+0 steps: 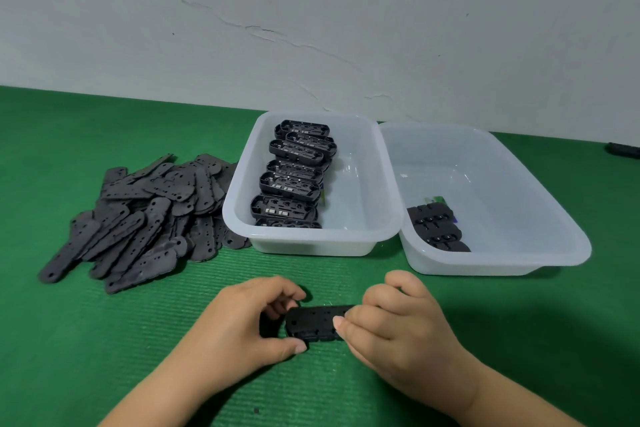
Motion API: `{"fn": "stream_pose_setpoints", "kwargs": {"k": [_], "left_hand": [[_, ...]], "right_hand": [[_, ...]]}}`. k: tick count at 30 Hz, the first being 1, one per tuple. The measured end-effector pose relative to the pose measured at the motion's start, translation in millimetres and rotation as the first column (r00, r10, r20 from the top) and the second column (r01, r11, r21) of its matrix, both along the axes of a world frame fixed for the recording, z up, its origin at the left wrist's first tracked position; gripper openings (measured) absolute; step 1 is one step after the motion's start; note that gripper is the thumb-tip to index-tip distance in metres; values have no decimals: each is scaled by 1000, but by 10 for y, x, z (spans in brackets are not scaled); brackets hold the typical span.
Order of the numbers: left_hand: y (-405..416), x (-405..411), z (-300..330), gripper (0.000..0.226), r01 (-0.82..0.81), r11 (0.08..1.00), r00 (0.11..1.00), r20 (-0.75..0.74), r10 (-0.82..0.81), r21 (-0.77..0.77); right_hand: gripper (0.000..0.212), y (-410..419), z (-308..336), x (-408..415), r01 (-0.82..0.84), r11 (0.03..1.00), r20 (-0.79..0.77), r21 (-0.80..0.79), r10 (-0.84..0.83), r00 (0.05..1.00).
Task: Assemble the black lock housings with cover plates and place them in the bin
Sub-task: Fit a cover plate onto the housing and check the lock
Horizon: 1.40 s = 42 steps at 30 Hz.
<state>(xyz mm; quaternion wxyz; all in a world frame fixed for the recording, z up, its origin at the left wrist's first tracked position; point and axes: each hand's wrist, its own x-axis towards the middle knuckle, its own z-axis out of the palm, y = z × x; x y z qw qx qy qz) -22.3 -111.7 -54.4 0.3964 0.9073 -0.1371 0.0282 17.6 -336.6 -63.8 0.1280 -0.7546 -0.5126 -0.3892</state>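
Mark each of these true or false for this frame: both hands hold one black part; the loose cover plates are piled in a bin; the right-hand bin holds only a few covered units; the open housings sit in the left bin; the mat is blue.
1. Both the left hand and the right hand hold one black lock housing. True.
2. The loose cover plates are piled in a bin. False: they lie on the mat, left of the bins.
3. The right bin holds only a few assembled units. True.
4. The open housings sit in the left bin. True.
5. The mat is blue. False: it is green.
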Motion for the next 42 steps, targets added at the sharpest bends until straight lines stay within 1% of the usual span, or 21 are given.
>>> {"fn": "stream_pose_setpoints", "kwargs": {"k": [1, 4, 7, 9, 11, 12, 14, 16, 18, 19, 21, 23, 25, 27, 30, 33, 36, 38, 39, 40, 42], "left_hand": [[0, 1, 3, 48, 1, 1000, 1000, 3, -1, 7], [9, 6, 10, 38, 12, 1000, 999, 32, -12, 28], [17, 15, 6, 36, 43, 998, 997, 56, -46, 47], [14, 23, 0, 36, 54, 997, 995, 78, -58, 52], [9, 23, -1, 34, 64, 996, 992, 100, -71, 66], [7, 18, 2, 33, 68, 995, 991, 113, -77, 79], [-6, -9, 22, 29, 69, 989, 983, 159, -90, 134], [-62, -48, 32, 31, 57, 959, 963, 237, -126, 279], [-152, -86, -8, 41, 16, 918, 939, 309, -149, 396], [-195, -96, -43, 43, -11, 911, 922, 357, -150, 413], [-244, -87, -91, 36, -60, 903, 887, 438, -147, 425], [-244, -53, -99, 39, -100, 886, 873, 468, -140, 452], [-244, -37, -122, 40, -128, 870, 866, 481, -137, 477], [-263, -30, -136, 39, -148, 858, 880, 462, -113, 492], [-285, 16, -142, 29, -151, 868, 878, 468, -102, 472], [-266, 60, -121, 23, -122, 885, 865, 485, -128, 450], [-248, 53, -123, 24, -94, 891, 867, 477, -146, 443], [-230, 39, -125, 29, -81, 902, 900, 420, -117, 424], [-210, 38, -116, 30, -65, 920, 926, 367, -89, 386], [-181, 43, -106, 28, -55, 949, 948, 315, -48, 309], [-130, 56, -69, 14, -80, 993, 982, 180, 64, 82]], "right_hand": [[4, 4, 9, -3, 5, 1000, -13, -19, -5, 1000], [11, 6, 33, -23, 31, 997, -47, -67, -34, 998], [11, 1, 41, -31, 75, 988, -85, -133, -87, 993], [10, 2, 49, -26, 105, 979, -146, -174, -132, 980], [4, -9, 36, -32, 100, 979, -216, -177, -138, 967], [7, -16, 18, -43, 97, 980, -242, -173, -137, 961], [25, -24, -12, -64, 101, 977, -283, -188, -153, 947], [41, -22, -28, -88, 115, 966, -311, -230, -185, 932], [45, -18, -27, -98, 128, 957, -317, -261, -210, 925], [44, -13, -21, -98, 132, 954, -316, -269, -217, 923], [36, 21, 9, -94, 146, 946, -327, -289, -241, 914], [25, 73, 31, -80, 171, 941, -336, -293, -268, 903], [21, 124, 37, -74, 198, 946, -347, -257, -282, 894], [19, 161, 35, -77, 224, 950, -359, -218, -291, 887], [16, 191, 33, -75, 250, 951, -351, -180, -300, 887], [17, 192, 23, -43, 227, 959, -318, -168, -271, 909], [18, 156, -5, -19, 192, 963, -293, -191, -242, 925], [19, 131, -14, -3, 177, 967, -343, -186, -232, 910], [18, 116, -16, 8, 169, 970, -388, -175, -225, 894], [15, 101, -14, 21, 161, 975, -450, -155, -215, 867], [14, 71, 13, 33, 156, 985, -633, -79, -171, 755]]}}
